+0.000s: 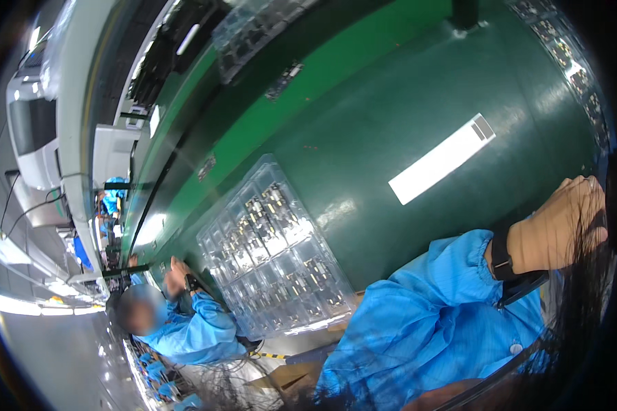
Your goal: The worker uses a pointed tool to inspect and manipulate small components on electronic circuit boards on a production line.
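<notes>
My left hand [559, 226], in a blue sleeve with a black wrist strap [502, 253], is at the right side of the view above the near part of the green work surface [363, 171]. Its fingers are curled in, and what they hold, if anything, is hidden by the hand and by strands of dark hair. My right hand is out of view. Beyond the left hand lies a long white strip [442, 161] with a dark printed patch at one end. A clear plastic tray [325, 264] with several small circuit boards in its compartments lies left of my forearm.
A brighter green strip [336, 72] runs along the far side, carrying small boards [284, 81]. Another clear tray [253, 34] stands beyond it. More boards [572, 65] lie at the upper right. At the left a co-worker in blue [192, 335] sits with hands over the bench.
</notes>
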